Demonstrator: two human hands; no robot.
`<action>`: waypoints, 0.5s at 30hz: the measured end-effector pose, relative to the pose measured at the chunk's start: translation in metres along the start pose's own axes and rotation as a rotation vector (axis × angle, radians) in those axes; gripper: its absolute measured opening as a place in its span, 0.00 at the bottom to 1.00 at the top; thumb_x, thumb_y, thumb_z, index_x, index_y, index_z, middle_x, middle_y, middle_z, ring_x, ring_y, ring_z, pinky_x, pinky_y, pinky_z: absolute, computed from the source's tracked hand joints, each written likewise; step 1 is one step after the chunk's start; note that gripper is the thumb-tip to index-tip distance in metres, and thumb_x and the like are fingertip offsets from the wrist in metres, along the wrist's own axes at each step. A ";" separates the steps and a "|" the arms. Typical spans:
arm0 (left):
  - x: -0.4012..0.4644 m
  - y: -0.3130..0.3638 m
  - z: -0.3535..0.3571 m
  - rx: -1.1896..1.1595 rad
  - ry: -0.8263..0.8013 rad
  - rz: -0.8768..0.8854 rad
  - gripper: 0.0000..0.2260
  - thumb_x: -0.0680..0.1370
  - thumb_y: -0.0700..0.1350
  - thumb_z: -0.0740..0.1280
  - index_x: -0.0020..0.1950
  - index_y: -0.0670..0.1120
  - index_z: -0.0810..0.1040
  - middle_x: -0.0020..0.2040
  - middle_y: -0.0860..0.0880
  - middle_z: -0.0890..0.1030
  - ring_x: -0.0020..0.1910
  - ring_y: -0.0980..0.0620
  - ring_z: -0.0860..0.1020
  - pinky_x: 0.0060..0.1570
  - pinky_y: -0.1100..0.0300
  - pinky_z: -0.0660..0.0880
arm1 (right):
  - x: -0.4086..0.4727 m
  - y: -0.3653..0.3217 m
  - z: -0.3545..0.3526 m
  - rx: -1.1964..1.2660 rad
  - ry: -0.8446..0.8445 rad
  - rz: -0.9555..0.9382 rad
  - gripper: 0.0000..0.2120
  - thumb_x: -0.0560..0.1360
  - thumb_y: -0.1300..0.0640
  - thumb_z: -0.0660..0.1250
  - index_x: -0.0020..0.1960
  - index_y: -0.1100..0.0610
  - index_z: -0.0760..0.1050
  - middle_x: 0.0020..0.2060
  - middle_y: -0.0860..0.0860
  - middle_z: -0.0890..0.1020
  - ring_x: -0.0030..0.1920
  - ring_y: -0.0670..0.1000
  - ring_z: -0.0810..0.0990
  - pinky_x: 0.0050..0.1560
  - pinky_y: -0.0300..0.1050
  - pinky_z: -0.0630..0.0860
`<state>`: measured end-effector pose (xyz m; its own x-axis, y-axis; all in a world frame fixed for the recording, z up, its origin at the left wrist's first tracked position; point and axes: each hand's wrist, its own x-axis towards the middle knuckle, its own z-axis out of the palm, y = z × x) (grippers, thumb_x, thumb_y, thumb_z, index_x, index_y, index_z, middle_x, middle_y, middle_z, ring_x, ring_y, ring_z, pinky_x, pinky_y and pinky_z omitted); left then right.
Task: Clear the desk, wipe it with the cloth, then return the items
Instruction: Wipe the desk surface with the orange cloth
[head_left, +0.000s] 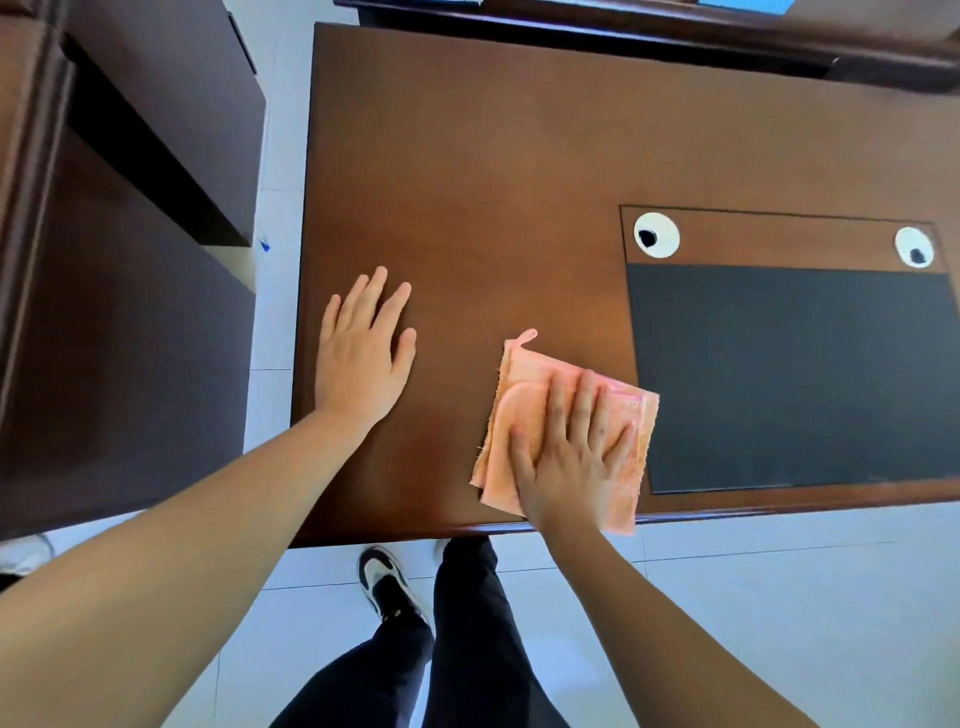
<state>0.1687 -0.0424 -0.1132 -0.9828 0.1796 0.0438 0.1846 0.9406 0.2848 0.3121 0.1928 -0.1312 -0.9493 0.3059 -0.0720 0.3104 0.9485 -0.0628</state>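
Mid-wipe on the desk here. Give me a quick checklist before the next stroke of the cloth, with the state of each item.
1. Cloth flat under right hand: ok.
2. Left hand braced flat on desk, apart from cloth: ok.
3. Wood ahead bare of items: ok.
4. Cloth within desk edge: not ok, a corner overhangs the front.
5. Dark inset mat beside cloth, wiped yet: cannot tell.
6. Cloth damp or dry: cannot tell.

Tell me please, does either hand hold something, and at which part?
Nothing is gripped. The right hand presses flat on the middle of the pink cloth, fingers straight. The left hand rests flat on the bare desk.
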 end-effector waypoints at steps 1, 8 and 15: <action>0.002 0.000 -0.001 -0.003 0.009 -0.002 0.23 0.86 0.54 0.59 0.81 0.52 0.67 0.83 0.47 0.63 0.83 0.47 0.60 0.82 0.44 0.57 | 0.003 -0.001 0.000 -0.003 -0.005 -0.005 0.38 0.83 0.31 0.43 0.87 0.48 0.45 0.87 0.53 0.48 0.86 0.58 0.47 0.79 0.74 0.47; 0.037 -0.015 -0.007 -0.030 0.131 -0.111 0.18 0.83 0.56 0.66 0.69 0.49 0.78 0.71 0.46 0.75 0.70 0.44 0.73 0.68 0.47 0.71 | 0.053 -0.013 -0.004 0.009 -0.020 -0.078 0.38 0.83 0.32 0.47 0.87 0.47 0.43 0.87 0.52 0.45 0.86 0.57 0.44 0.80 0.74 0.46; 0.101 -0.032 -0.009 -0.085 0.062 -0.407 0.36 0.81 0.66 0.63 0.83 0.49 0.61 0.82 0.42 0.63 0.80 0.40 0.65 0.75 0.40 0.65 | 0.127 -0.030 -0.006 0.021 -0.027 -0.168 0.38 0.83 0.31 0.46 0.87 0.46 0.42 0.86 0.50 0.43 0.86 0.55 0.41 0.80 0.73 0.45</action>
<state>0.0639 -0.0572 -0.1092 -0.9746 -0.2217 -0.0318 -0.2176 0.9037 0.3688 0.1820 0.2040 -0.1323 -0.9864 0.1404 -0.0852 0.1485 0.9841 -0.0971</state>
